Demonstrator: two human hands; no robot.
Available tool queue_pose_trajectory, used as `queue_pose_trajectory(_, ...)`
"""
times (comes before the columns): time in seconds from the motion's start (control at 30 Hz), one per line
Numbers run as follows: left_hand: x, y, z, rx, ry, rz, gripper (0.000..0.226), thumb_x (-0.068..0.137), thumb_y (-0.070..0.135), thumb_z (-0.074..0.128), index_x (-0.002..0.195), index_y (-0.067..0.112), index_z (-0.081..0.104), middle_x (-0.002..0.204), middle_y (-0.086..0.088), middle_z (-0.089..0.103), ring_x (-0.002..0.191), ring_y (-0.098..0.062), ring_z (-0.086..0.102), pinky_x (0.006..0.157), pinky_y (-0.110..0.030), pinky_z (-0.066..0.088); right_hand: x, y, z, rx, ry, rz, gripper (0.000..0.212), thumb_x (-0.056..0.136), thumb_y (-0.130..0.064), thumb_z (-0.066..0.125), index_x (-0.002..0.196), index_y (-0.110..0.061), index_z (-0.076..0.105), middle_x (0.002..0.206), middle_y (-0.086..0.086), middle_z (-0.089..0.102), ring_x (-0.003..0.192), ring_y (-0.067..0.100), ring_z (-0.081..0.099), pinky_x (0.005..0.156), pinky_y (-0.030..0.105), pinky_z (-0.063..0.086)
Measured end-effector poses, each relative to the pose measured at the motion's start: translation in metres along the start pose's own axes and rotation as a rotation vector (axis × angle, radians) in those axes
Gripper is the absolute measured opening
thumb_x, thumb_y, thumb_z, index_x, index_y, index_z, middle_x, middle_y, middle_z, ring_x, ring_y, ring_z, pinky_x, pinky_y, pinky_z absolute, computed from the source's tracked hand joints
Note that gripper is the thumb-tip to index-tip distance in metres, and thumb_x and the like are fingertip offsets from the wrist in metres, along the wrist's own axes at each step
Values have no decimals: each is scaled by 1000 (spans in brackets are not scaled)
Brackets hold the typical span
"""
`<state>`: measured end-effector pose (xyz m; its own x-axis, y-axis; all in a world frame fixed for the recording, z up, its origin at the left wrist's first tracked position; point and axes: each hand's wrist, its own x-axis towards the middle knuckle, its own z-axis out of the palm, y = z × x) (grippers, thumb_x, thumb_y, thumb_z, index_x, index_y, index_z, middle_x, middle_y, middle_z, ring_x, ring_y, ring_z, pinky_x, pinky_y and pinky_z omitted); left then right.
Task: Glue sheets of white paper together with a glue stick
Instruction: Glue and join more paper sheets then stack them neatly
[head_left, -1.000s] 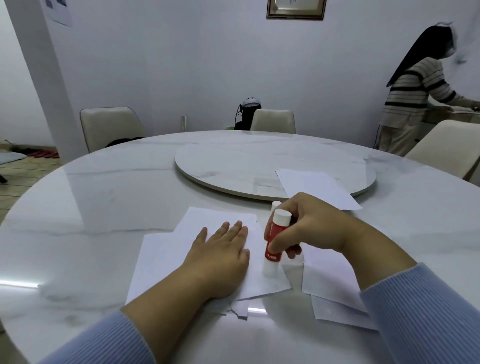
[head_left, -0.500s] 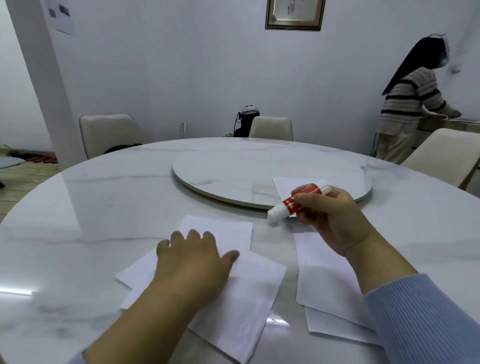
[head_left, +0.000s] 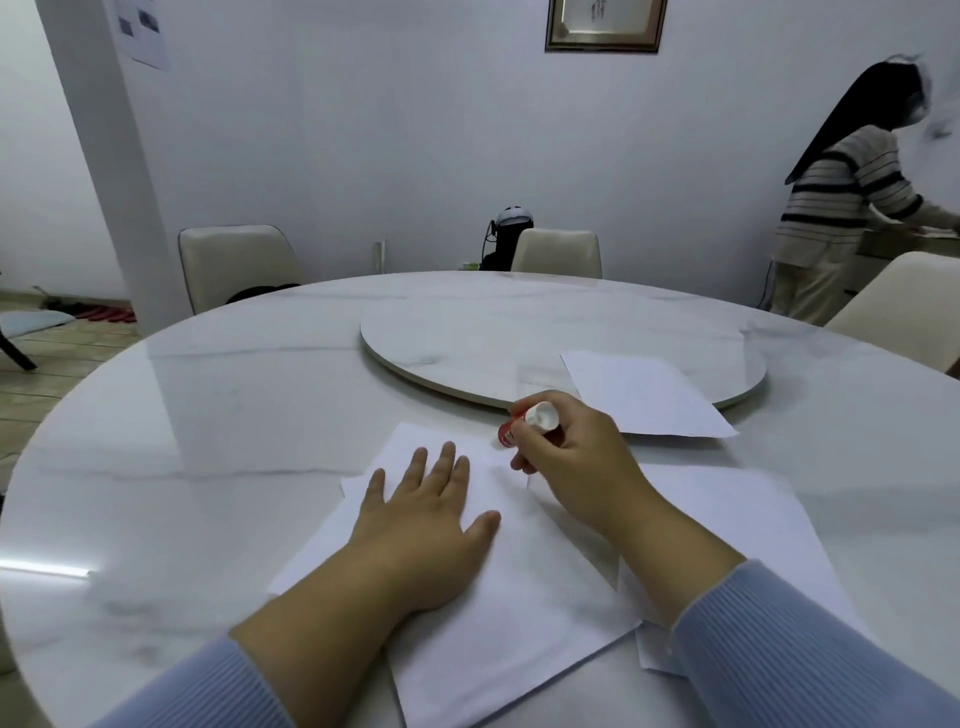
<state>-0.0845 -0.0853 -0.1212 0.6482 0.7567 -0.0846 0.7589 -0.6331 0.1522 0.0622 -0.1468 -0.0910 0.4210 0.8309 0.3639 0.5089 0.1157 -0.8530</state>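
White walls back a round marble surface (head_left: 208, 415) with a raised turntable (head_left: 467, 332) at its middle, pale chairs (head_left: 234, 260) round it, and a person in a striped top (head_left: 841, 208) standing at far right. On the near side, the left hand (head_left: 421, 525) lies flat, fingers (head_left: 415, 462) straight and spread, on overlapping white sheets (head_left: 509, 623). The right hand (head_left: 566, 457) curls round a red glue stick (head_left: 524, 423), its white end up, its lower end at the top sheet's far corner; contact cannot be told. More sheets (head_left: 737, 519) lie under the right forearm, and another sheet (head_left: 644, 395) rests partly on the turntable.
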Motion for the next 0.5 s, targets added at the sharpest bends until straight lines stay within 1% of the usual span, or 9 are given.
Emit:
queue_pose_trajectory(0.07, 1, -1, 0, 8, 16, 6, 67, 94, 55, 15, 150, 26, -7, 159, 10, -15, 146, -13, -16, 119, -46, -8, 2, 0, 4, 1, 1, -1, 9, 86, -15, 57, 92, -14, 63, 84, 5, 74, 60, 9, 66, 70, 36, 56)
queue_pose_trajectory(0.17, 1, 1, -1, 10, -5, 2, 67, 94, 55, 15, 151, 27, -6, 159, 10, -14, 146, -12, -14, 119, -45, -7, 5, 3, 7, -2, -59, 18, 11, 87, -17, 56, 95, -15, 63, 87, 6, 74, 65, 10, 67, 72, 33, 56)
queue_pose_trajectory(0.27, 1, 1, -2, 0, -19, -6, 67, 94, 55, 15, 150, 27, -7, 159, 10, -14, 146, -12, -14, 119, -44, -7, 5, 6, 6, -80, -131, 27, 13, 84, -26, 57, 95, -23, 64, 90, 1, 73, 70, 9, 68, 77, 39, 56)
queue_pose_trajectory(0.33, 2, 1, -2, 1, -20, -8, 68, 93, 56, 15, 150, 27, -7, 159, 10, -14, 146, -12, -14, 119, -44, -7, 4, 3, 0, -111, -147, 20, 14, 80, -28, 55, 89, -23, 64, 85, 0, 73, 64, 10, 66, 73, 40, 56)
queue_pose_trajectory(0.4, 2, 0, -2, 0, -26, -8, 68, 93, 56, 15, 150, 27, -7, 159, 10, -14, 146, -11, -13, 119, -45, -7, 3, -3, -8, -118, -159, 19, 13, 77, -21, 55, 83, -16, 66, 73, 1, 72, 54, 11, 60, 63, 36, 54)
queue_pose_trajectory(0.43, 1, 0, -3, 0, -30, -9, 68, 93, 56, 15, 150, 27, -7, 159, 10, -14, 146, -11, -13, 119, -45, -7, 3, -5, -13, -120, -168, 21, 15, 74, -20, 55, 80, -11, 66, 65, 2, 69, 50, 13, 56, 58, 35, 50)
queue_pose_trajectory(0.5, 1, 0, -3, -1, -33, -12, 68, 93, 56, 15, 150, 27, -7, 159, 10, -14, 146, -11, -13, 119, -45, -6, 1, -10, -24, -122, -211, 33, 29, 62, -27, 55, 75, -3, 65, 59, 11, 61, 45, 17, 49, 52, 30, 42)
